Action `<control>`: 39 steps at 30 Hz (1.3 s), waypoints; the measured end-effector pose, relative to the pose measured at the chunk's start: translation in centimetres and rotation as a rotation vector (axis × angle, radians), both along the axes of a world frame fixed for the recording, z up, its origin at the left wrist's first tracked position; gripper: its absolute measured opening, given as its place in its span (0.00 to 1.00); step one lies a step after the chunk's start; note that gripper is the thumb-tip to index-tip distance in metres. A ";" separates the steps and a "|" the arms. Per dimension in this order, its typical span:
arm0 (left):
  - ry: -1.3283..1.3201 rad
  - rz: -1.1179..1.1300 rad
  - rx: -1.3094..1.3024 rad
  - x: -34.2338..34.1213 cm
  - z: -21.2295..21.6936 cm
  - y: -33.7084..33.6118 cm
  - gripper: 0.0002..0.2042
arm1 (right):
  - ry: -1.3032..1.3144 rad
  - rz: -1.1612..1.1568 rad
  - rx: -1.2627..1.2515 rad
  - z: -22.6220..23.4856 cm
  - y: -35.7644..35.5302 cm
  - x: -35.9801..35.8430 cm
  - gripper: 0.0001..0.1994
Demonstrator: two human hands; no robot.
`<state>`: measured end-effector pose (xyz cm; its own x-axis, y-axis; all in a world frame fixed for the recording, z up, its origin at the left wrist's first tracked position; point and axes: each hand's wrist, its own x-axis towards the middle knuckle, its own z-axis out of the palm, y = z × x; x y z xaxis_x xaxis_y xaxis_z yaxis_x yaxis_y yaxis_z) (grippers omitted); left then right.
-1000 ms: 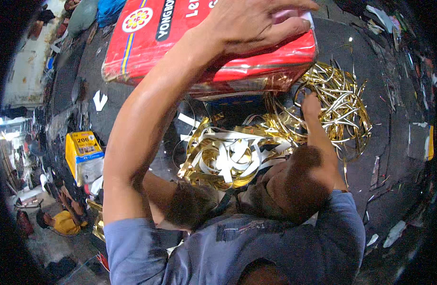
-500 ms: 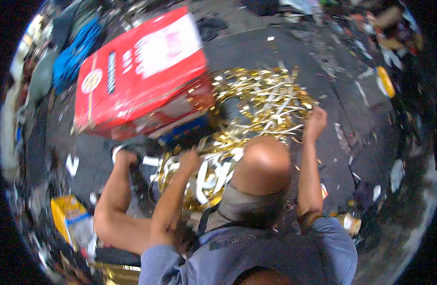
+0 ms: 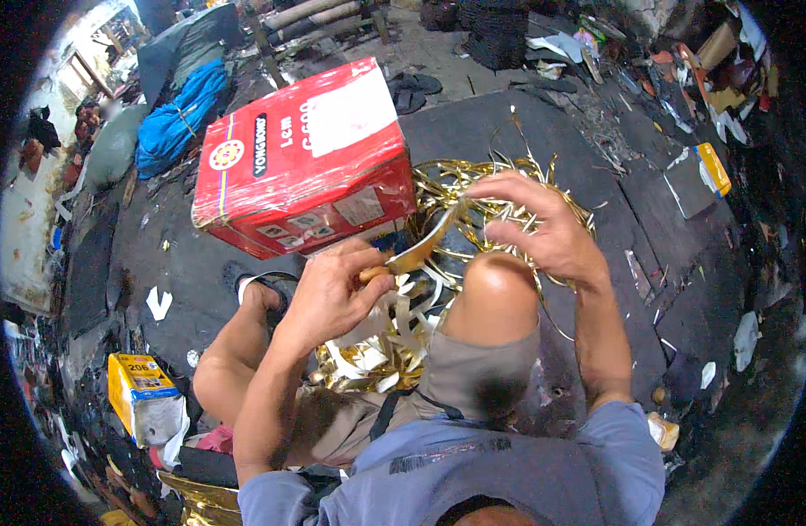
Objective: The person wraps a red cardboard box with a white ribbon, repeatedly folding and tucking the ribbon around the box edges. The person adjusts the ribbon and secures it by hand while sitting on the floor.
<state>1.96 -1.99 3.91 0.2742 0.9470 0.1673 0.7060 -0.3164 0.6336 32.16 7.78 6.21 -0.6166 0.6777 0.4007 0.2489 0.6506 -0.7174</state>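
Gold strip (image 3: 425, 246) spanned left to right

One gold strip was up off the floor, crossing between two bare hands just left of the person's raised right knee (image 3: 499, 294). The left hand (image 3: 337, 287) had the strip's near end pinched between thumb and fingers. The strip's far end met the fingertips of the right hand (image 3: 550, 230); the thumb there stood apart from the fingers, and whether that hand gripped the strip could not be told.

Two heaps lay on the dark floor sheet (image 3: 508, 127). One, a tangle of thin gold strands (image 3: 438, 186), spread on the far side of the right knee, partly behind the right hand. The other, a pile of gold and white ribbons (image 3: 368, 364), sat near, between the two legs. Neither heap's pieces could be counted.

One red carton (image 3: 289, 167) with one white label (image 3: 350, 110) stood far left of the strip, beside the strands. One blue bundle (image 3: 179, 118) lay farther left, beyond the carton. Two yellow boxes flanked the scene: one box with a blue band (image 3: 140, 390) at near left, one box with a grey side (image 3: 701, 180) at far right. One V-shaped white scrap (image 3: 159, 303) lay left of the sandalled left foot (image 3: 264, 296).
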 end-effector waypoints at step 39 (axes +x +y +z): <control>0.377 0.591 0.305 -6.3 1.2 -2.6 0.09 | -0.083 0.093 -0.579 4.9 1.5 -5.5 0.09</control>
